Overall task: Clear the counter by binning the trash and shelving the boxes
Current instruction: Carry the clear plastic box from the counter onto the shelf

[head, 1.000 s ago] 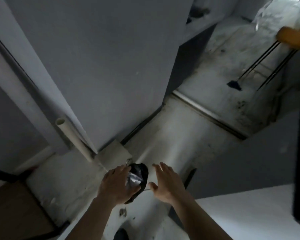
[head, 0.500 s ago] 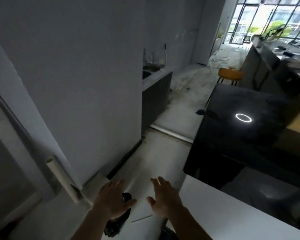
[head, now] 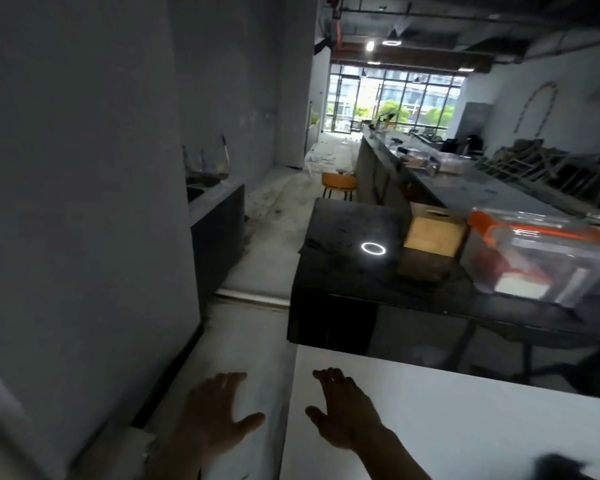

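My left hand (head: 219, 420) hangs over the floor at the bottom centre, fingers spread, holding nothing. My right hand (head: 343, 414) is beside it, over the near edge of a white counter (head: 465, 427), also spread and empty. Ahead on a black counter (head: 347, 265) stands a cardboard box (head: 430, 237). To its right is a clear plastic container (head: 541, 254) with orange lid clips and something red and white inside. No trash or bin is in view.
A grey wall (head: 84, 168) fills the left side. A dark cabinet with a sink (head: 212, 230) lies further along it. An orange stool (head: 338, 183) stands in the aisle. A long cluttered counter (head: 465, 181) runs toward bright windows.
The view has lifted from the floor to the room ahead. The black trash bag my left hand was on has left the frame, and both hands are now empty.
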A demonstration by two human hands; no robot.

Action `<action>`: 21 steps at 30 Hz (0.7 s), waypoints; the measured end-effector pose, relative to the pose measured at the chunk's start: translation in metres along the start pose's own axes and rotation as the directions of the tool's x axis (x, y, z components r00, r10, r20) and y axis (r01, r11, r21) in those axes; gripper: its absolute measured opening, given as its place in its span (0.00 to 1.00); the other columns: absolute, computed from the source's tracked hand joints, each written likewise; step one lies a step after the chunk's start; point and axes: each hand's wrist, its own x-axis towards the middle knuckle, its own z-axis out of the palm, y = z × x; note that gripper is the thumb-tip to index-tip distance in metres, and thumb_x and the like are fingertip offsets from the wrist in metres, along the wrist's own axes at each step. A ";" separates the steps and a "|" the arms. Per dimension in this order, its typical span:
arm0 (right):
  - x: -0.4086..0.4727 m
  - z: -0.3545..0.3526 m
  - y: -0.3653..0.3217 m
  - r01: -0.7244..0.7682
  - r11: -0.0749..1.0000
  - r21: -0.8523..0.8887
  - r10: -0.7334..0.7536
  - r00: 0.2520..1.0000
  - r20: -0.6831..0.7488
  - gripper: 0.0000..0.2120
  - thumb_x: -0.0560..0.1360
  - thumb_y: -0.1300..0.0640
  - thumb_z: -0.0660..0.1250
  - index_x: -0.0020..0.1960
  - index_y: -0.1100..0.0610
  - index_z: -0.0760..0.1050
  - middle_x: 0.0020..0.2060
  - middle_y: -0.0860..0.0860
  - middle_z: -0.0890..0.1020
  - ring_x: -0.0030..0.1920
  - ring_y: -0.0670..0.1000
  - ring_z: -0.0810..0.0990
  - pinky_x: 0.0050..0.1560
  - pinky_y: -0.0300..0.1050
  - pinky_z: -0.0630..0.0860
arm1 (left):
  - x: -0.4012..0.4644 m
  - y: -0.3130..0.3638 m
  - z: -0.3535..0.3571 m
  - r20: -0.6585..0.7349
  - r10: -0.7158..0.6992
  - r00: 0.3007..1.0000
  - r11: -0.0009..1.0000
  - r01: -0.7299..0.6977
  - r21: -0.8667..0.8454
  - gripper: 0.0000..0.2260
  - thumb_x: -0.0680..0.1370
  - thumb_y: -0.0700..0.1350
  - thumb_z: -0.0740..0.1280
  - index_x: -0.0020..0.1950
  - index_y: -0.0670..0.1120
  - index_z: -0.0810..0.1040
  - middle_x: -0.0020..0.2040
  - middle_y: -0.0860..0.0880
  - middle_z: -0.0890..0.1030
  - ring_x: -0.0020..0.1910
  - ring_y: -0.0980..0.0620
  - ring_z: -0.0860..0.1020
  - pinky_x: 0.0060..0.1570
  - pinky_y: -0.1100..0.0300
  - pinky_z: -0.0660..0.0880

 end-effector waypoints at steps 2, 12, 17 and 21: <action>-0.019 -0.004 0.010 -0.040 0.999 0.004 0.040 0.999 -0.028 0.34 0.80 0.44 0.63 0.81 0.49 0.52 0.80 0.50 0.58 0.77 0.55 0.62 0.74 0.53 0.67 | -0.004 0.012 -0.002 0.047 0.029 0.998 1.000 -0.030 0.002 0.57 0.55 0.85 0.42 0.80 0.59 0.55 0.77 0.55 0.64 0.75 0.50 0.65 0.73 0.53 0.61; -0.110 -0.051 0.080 -0.204 0.978 0.051 0.210 0.952 -0.224 0.32 0.79 0.44 0.64 0.79 0.49 0.57 0.76 0.49 0.65 0.74 0.54 0.67 0.69 0.52 0.71 | -0.014 0.126 -0.018 0.000 0.287 0.958 0.957 -0.287 -0.051 0.41 0.69 0.76 0.57 0.78 0.60 0.57 0.72 0.56 0.69 0.70 0.53 0.69 0.67 0.56 0.66; -0.150 -0.086 0.125 -0.258 0.964 0.067 0.266 0.911 -0.317 0.31 0.79 0.43 0.63 0.78 0.49 0.59 0.75 0.48 0.66 0.73 0.54 0.68 0.68 0.53 0.71 | -0.025 0.201 -0.028 -0.065 0.381 0.922 0.923 -0.383 -0.031 0.39 0.71 0.74 0.58 0.79 0.59 0.57 0.76 0.57 0.65 0.74 0.53 0.66 0.70 0.57 0.64; -0.177 -0.122 0.161 -0.288 0.954 0.081 0.297 0.876 -0.381 0.30 0.79 0.43 0.64 0.77 0.49 0.61 0.74 0.50 0.68 0.73 0.55 0.69 0.68 0.51 0.71 | -0.032 0.257 -0.038 -0.134 0.425 0.895 0.899 -0.435 -0.050 0.38 0.72 0.73 0.59 0.78 0.59 0.59 0.73 0.56 0.68 0.72 0.52 0.68 0.69 0.55 0.67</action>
